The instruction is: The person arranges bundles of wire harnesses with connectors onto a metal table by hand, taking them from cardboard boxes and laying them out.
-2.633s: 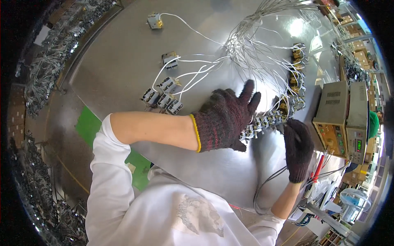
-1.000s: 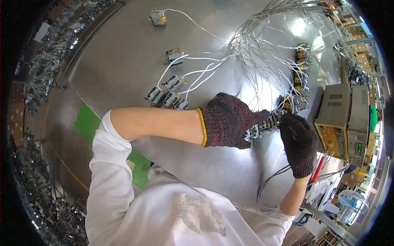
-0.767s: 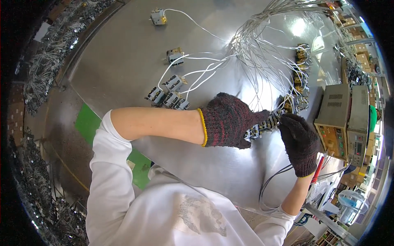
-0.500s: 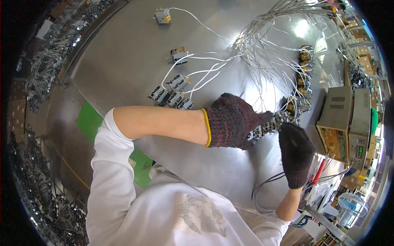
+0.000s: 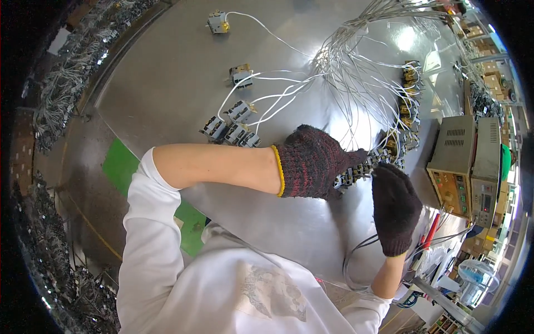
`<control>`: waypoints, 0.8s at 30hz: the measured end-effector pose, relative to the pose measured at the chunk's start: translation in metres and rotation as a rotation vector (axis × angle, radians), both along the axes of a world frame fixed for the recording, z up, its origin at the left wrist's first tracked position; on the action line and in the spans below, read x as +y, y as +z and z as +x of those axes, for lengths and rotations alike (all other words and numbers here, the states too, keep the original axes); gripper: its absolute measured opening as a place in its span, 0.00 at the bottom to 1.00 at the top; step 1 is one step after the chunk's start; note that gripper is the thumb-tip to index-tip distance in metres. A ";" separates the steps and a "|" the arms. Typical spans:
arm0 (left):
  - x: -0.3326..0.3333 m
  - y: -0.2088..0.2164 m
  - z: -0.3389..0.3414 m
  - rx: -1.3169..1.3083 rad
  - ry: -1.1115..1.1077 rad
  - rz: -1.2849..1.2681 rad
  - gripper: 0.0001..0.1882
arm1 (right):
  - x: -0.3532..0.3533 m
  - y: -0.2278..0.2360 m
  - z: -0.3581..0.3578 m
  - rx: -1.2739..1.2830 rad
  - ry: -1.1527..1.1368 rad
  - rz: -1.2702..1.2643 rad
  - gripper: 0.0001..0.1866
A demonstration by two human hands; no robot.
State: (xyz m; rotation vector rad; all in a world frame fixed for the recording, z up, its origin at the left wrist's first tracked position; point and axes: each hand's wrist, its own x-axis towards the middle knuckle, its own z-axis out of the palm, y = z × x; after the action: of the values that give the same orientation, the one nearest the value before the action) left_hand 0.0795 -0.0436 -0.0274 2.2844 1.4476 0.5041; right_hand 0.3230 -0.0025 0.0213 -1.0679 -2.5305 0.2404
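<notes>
Steady wired block row (image 5: 354, 174) with left hand (image 5: 311, 161); right hand (image 5: 396, 209) curled beside row; cannot tell either grip's hold.

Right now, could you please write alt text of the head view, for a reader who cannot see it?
The left hand and right hand, in dark knit gloves, are at a row of small electrical components on a metal table. White cables spread out beyond them; two boxy electronic instruments stand at the right.
</notes>
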 end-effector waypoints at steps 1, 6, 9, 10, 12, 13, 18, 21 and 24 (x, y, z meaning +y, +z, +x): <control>0.001 0.003 0.000 0.000 0.001 0.000 0.43 | -0.003 0.000 0.000 0.000 0.001 0.000 0.12; 0.001 0.010 -0.002 0.006 -0.029 -0.073 0.46 | -0.006 0.002 -0.011 0.022 -0.012 -0.104 0.11; 0.006 0.018 0.002 0.018 -0.031 -0.173 0.44 | -0.016 0.015 -0.024 -0.099 -0.051 0.003 0.10; 0.005 0.016 0.001 0.017 -0.029 -0.174 0.44 | -0.014 0.019 -0.024 -0.099 -0.050 0.002 0.10; 0.004 0.010 0.001 -0.008 -0.016 -0.113 0.43 | -0.007 0.024 -0.023 -0.228 0.053 0.002 0.11; 0.003 0.007 0.001 -0.009 -0.015 -0.112 0.43 | -0.006 0.026 -0.022 -0.229 0.054 0.004 0.11; 0.001 -0.005 0.005 -0.025 0.015 0.061 0.40 | -0.011 0.027 -0.023 -0.282 0.090 0.053 0.12; 0.002 -0.007 0.006 -0.062 0.011 0.069 0.41 | -0.017 0.014 -0.019 -0.076 0.053 0.050 0.13; 0.003 0.000 0.010 -0.004 0.015 -0.017 0.42 | -0.034 0.011 -0.010 0.005 -0.060 -0.110 0.13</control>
State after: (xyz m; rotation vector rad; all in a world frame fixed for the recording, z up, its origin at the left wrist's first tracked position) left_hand 0.0898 -0.0403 -0.0276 2.2595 1.4633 0.4981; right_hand 0.3128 -0.0362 0.0324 -1.1813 -2.5010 0.3687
